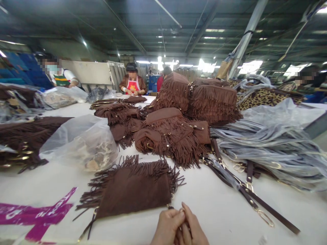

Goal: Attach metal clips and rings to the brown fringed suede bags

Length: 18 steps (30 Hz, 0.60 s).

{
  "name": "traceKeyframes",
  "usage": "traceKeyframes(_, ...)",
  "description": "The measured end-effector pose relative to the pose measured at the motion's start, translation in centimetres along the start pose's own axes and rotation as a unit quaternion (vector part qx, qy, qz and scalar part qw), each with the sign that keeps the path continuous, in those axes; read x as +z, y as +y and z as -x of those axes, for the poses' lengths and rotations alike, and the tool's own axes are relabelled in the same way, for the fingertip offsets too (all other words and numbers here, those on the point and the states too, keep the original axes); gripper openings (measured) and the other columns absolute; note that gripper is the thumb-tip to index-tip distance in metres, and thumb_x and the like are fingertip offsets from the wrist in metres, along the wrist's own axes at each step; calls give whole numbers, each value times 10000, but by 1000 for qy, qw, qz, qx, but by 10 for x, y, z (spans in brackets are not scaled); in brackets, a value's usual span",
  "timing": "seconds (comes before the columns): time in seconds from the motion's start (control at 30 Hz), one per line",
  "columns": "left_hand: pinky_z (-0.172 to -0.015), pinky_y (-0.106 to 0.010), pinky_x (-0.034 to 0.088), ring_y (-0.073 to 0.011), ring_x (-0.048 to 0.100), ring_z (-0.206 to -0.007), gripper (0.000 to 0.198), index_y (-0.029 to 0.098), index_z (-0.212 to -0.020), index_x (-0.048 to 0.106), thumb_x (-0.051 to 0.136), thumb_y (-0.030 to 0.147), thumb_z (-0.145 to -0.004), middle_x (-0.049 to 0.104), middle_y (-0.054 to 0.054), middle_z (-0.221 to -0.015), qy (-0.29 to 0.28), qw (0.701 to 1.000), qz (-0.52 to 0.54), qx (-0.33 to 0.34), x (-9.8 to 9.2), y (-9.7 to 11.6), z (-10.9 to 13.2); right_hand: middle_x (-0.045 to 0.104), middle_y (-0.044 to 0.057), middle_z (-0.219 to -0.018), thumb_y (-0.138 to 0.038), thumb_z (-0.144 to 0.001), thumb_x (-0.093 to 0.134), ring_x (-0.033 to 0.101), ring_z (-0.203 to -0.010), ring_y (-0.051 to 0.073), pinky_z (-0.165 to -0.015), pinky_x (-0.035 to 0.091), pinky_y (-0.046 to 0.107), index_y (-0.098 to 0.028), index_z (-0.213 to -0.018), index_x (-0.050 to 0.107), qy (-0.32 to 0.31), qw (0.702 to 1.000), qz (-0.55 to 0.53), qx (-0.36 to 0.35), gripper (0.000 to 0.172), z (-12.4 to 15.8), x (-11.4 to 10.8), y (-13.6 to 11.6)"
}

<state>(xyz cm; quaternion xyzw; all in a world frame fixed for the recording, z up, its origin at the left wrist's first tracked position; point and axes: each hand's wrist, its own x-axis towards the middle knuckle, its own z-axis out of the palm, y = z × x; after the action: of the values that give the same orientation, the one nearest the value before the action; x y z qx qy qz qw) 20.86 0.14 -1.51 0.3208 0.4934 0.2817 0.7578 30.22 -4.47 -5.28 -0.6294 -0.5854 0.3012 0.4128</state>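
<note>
Both my hands are together at the bottom edge, by the right lower corner of a dark brown fringed bag [135, 192]. My left hand [165, 227] is closed in a pinch, fingertips against those of my right hand [192, 227], also closed. A small dark piece shows just beyond the left fingers; what they grip is mostly hidden. The bag lies flat on the white table [219, 211], fringe spread at its far side and ends. A dark strap [88, 229] with gold hardware hangs from its left corner and runs toward the bottom edge.
Brown fringed bags [168, 132] are heaped beyond, with taller stacks [214, 98] behind. Plastic-wrapped straps [268, 149] and loose dark straps [245, 190] lie right. A plastic bag of small pieces [94, 149] and purple tape [38, 214] are left. Co-workers [133, 83] stand across the table.
</note>
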Motion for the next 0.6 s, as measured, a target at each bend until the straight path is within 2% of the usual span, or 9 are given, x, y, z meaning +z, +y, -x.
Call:
traceKeyframes(0.1, -295, -175, 224, -84, 441, -304, 555, 135, -626, 533, 550, 685, -549, 538, -15, -455, -50, 998, -30, -4, -12, 14, 13, 618, 82, -1057, -398, -909, 323, 628, -672, 134, -601, 526, 208, -242, -1296, 415, -53, 997, -47, 12, 427, 0, -2, -3)
traceKeyframes(0.17, -300, -172, 227, -64, 438, -313, 530, 115, -619, 566, 501, 641, -626, 579, -38, -547, -46, 997, -62, 26, -18, 26, 20, 607, 78, -1060, -402, -908, 330, 592, -569, 113, -570, 523, 221, -247, -1296, 415, -108, 991, -79, 13, 426, -1, -12, -8)
traceKeyframes(0.2, -300, -172, 220, -53, 419, -306, 523, 109, -601, 573, 493, 625, -637, 578, -37, -558, -38, 995, -81, 40, -20, 31, 23, 607, 71, -1043, -397, -908, 334, 589, -576, 114, -590, 524, 229, -251, -1282, 431, -130, 988, -85, 1, 413, -2, -18, -12)
traceKeyframes(0.3, -293, -173, 187, -39, 359, -281, 437, 119, -546, 556, 534, 553, -599, 541, -11, -478, -33, 991, -125, 44, -21, 42, 26, 616, 48, -920, -363, -903, 360, 606, -762, 149, -729, 509, 252, -256, -1209, 498, -168, 982, -55, -71, 352, -7, -32, -23)
traceKeyframes(0.37, -285, -177, 167, -45, 342, -266, 363, 143, -507, 518, 547, 501, -558, 507, 5, -404, -25, 990, -135, 37, -19, 44, 26, 613, 45, -858, -326, -900, 374, 603, -782, 152, -727, 507, 246, -230, -1224, 470, -186, 976, -5, -112, 351, -7, -33, -24)
traceKeyframes(0.43, -285, -177, 150, -51, 344, -260, 328, 159, -491, 497, 525, 480, -549, 494, 9, -372, 0, 991, -130, 30, -17, 43, 25, 611, 54, -840, -288, -901, 356, 611, -702, 148, -641, 519, 237, -192, -1264, 409, -152, 976, 69, -140, 379, -4, -26, -17)
traceKeyframes(0.5, -287, -179, 139, -56, 353, -257, 319, 164, -488, 492, 513, 477, -548, 489, 12, -361, 20, 992, -122, 24, -15, 38, 24, 616, 67, -832, -253, -906, 297, 613, -611, 153, -542, 519, 241, -168, -1263, 386, -64, 970, 158, -173, 378, 0, -15, -4)
traceKeyframes(0.53, -288, -182, 134, -56, 354, -255, 321, 166, -484, 489, 510, 479, -550, 494, 10, -367, 27, 992, -118, 25, -14, 34, 22, 621, 69, -820, -235, -906, 268, 612, -574, 155, -490, 509, 237, -162, -1243, 396, -22, 960, 201, -192, 368, 1, -9, 3)
traceKeyframes(0.6, -287, -191, 133, -60, 341, -244, 329, 174, -472, 472, 502, 490, -560, 486, 13, -365, 40, 992, -119, 29, -13, 26, 18, 625, 56, -760, -208, -905, 247, 610, -527, 149, -399, 467, 209, -156, -1191, 421, 19, 933, 264, -242, 338, 3, 0, 15)
